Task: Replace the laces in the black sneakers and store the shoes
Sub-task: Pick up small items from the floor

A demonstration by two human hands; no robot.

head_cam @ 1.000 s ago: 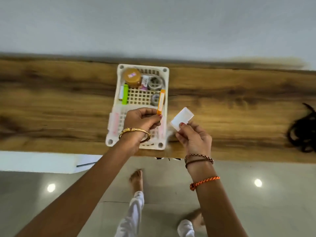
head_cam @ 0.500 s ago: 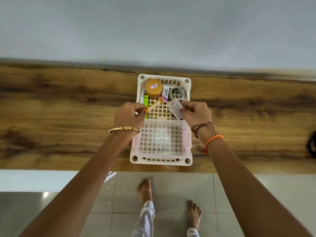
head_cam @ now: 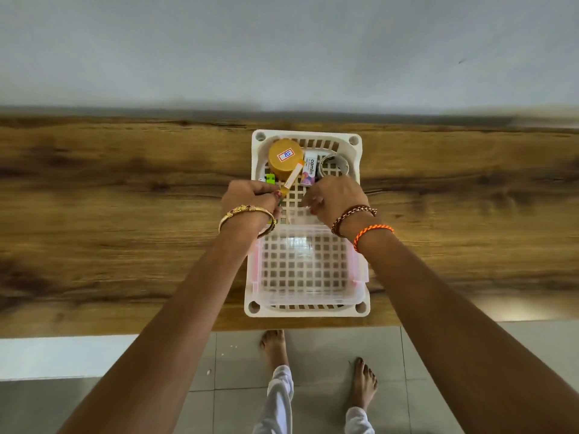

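No sneakers or laces show in this view. A white lattice basket stands on the wooden counter. Both hands are over its middle. My left hand pinches a thin orange and white stick that slants up toward a round yellow-lidded jar. My right hand curls over the basket floor and seems to hold a small clear packet, mostly hidden under the fingers. A clear plastic box with pink clips fills the basket's near half.
In the basket's far end lie a small white Camlin box, a tape roll and a green item. The grey wall rises behind the counter. My bare feet stand on the tiled floor below the counter's front edge.
The view swung so the basket sits centred and the dark laces at the right edge left the frame. Both hands moved forward into the basket; the right hand lowered its white packet to the basket floor.
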